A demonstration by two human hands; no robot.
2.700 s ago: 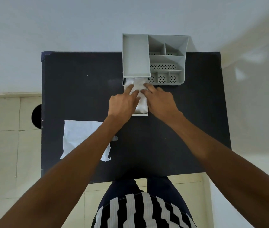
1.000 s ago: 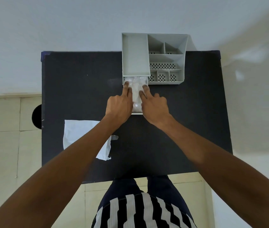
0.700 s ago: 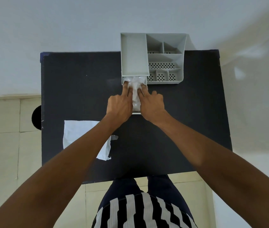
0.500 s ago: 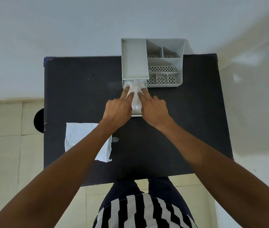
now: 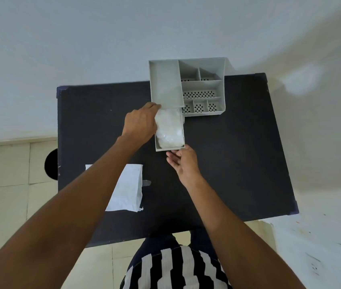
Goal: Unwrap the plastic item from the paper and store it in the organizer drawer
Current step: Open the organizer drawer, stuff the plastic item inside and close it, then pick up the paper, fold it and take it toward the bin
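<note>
One plastic item [image 5: 169,130], a crinkled, cloudy-white bundle, lies inside the pulled-out drawer [image 5: 170,148] of the grey organizer [image 5: 187,86] and fills it almost from wall to wall; its far end runs under the organizer's body. The left hand [image 5: 140,122] rests along the drawer's left wall with its fingers curled over the far left corner of the bundle, touching the plastic where the drawer meets the organizer. The right hand [image 5: 183,163] sits just in front of the drawer, palm turned up and fingers loosely spread, fingertips at the drawer's front wall; whether they actually grip it cannot be told. The organizer stands at the far edge of the black table [image 5: 228,163], with one long tray on its left and smaller perforated compartments on its right. The white paper [image 5: 128,190] lies flat on the near left part of the table, well apart from the drawer and partly hidden by the left forearm, with a small strip of tape [image 5: 146,182] at its right edge. The table's right half is bare dark surface, and the tabletop directly in front of the drawer holds only the right hand. The person's striped shirt [image 5: 176,268] shows beyond the near table edge.
</note>
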